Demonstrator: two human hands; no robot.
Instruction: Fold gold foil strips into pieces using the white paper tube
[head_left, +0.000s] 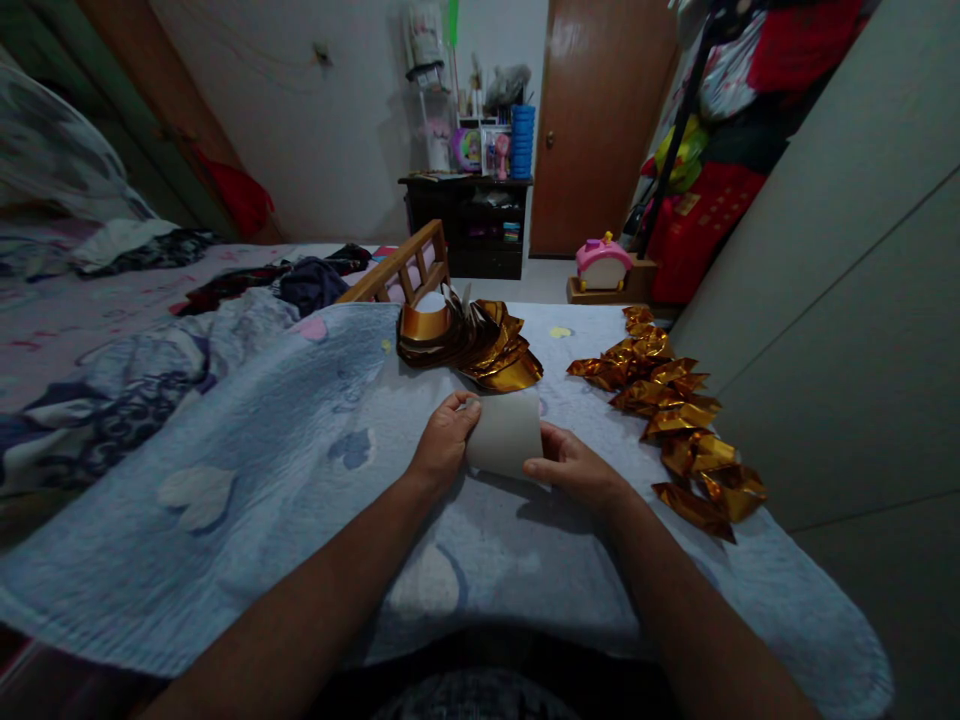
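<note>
Card (502, 435), one pale grey curved sheet, is above one blue quilt (300, 480), clamped between thumb and fingers of two hands: the left hand (448, 440) at its nine-o'clock edge, the right hand (574, 465) at its three-o'clock edge. From it, one fanned stack of gold foil sheets (502, 365) lies toward twelve o'clock. Folded gold foil pieces (679, 420) overlap from two to four o'clock, too bunched to count exactly. One pink toy (604, 265) stands at one o'clock.
</note>
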